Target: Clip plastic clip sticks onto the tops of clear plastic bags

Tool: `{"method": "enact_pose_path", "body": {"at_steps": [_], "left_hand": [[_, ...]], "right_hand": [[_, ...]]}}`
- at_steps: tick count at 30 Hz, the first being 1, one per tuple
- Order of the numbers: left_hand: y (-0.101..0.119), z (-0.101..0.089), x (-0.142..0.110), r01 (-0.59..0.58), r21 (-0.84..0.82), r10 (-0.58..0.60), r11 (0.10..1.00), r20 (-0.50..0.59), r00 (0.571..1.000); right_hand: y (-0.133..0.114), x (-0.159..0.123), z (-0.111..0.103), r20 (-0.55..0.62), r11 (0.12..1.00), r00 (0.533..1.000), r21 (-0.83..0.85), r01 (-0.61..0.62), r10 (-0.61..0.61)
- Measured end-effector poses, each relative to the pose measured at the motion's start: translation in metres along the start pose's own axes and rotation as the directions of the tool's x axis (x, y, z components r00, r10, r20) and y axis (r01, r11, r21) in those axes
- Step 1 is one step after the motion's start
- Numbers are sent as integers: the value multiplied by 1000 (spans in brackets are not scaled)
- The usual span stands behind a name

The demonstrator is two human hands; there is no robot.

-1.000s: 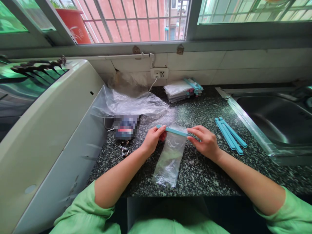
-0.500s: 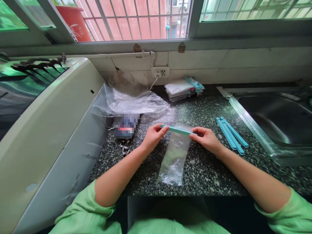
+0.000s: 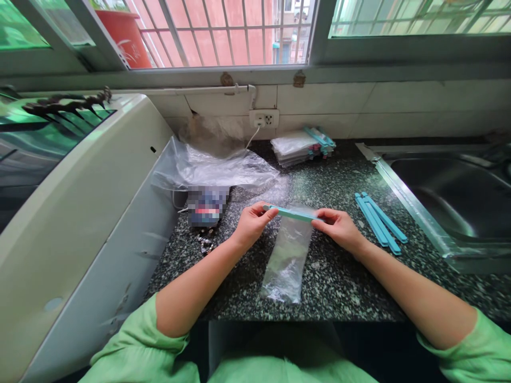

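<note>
Two hands (image 3: 253,224) (image 3: 339,229) hold one clip (image 3: 294,214), sink (image 3: 451,197) well apart

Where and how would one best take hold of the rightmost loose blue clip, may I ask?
Probably the near end of the clip, from above, pinching across its width: it is long and slim, and that end splays clear of the other clips.

Light green garment (image 3: 255,369) — matching sleeves (image 3: 131,340), loose and creased, ending near the elbows — bare hands (image 3: 252,223).
</note>
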State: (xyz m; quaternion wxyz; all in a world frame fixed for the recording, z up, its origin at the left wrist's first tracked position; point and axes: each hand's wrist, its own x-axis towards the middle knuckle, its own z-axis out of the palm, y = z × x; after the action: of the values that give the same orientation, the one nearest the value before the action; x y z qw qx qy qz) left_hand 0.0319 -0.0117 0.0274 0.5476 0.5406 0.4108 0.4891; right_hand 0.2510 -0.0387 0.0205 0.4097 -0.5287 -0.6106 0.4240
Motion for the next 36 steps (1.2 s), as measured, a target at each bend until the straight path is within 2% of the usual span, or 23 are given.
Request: {"method": "enact_pose_path", "body": {"at_steps": [4, 9, 12, 15, 17, 21, 24, 29, 36], "left_hand": [[0, -1, 0, -21, 31, 22, 999, -13, 1000], [-4, 0, 2, 56, 11, -56, 998, 17, 998], [-3, 3, -1, 160, -18, -157, 987, 125, 980], [-1, 9, -8, 269, -45, -245, 962, 289, 925], [-1, 11, -11, 298, -15, -275, 955, 342, 899], [-7, 12, -12, 318, 123, -341, 940, 294, 893], [-10, 11, -11, 372, 133, -395, 919, 276, 876], [-7, 12, -11, 400, 114, -415, 909, 323, 851], [-8, 8, -11, 343, 184, -388, 921, 369, 844]], "right_hand": [[-2, 0, 0, 1, 1000, 1000, -19, 7, -7], [-1, -1, -1, -31, 1000, 999, -16, 18, -19], [-1, -1, -2, -87, 999, 996, -3, 35, -35], [-1, -1, -4, -114, 998, 992, 3, 62, -61], [-2, -1, -5, -126, 997, 990, 10, 73, -71], [-1, 0, -9, -198, 996, 976, 10, 91, -87], [0, 1, -11, -258, 995, 962, -3, 98, -95], [1, 1, -11, -301, 994, 947, -39, 105, -112], [2, 2, -11, -316, 993, 941, -42, 111, -118]]}}
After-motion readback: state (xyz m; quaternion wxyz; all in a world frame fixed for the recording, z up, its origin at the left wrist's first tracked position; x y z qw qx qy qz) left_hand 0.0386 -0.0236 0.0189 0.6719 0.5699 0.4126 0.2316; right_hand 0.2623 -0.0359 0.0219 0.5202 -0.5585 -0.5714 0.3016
